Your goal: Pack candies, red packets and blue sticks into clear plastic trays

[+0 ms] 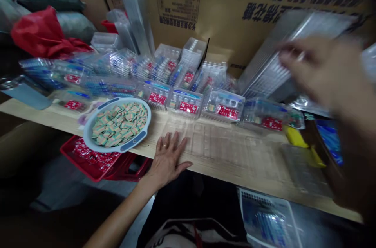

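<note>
My left hand (169, 158) lies on the wooden table with its fingers spread, at the left end of a row of clear plastic blister trays (223, 142). Raised at the right is my right hand (311, 60), smeared by motion, in front of a leaning stack of clear plastic sheets or trays (270, 52). Whether its fingers hold anything cannot be made out. Left of my left hand stands an oval blue-white basin (147, 123) full of small striped eraser-like pieces (119, 124). Clear packs with red dotted pieces (188, 101) line the table behind the trays.
A red tray (66, 148) of red packets sits below the table at left. A white basket (243, 209) with blue items is below at right. Large cardboard boxes (217, 13) stand behind. Yellow strips (296, 136) and a blue tumbler (32, 93) are on the table.
</note>
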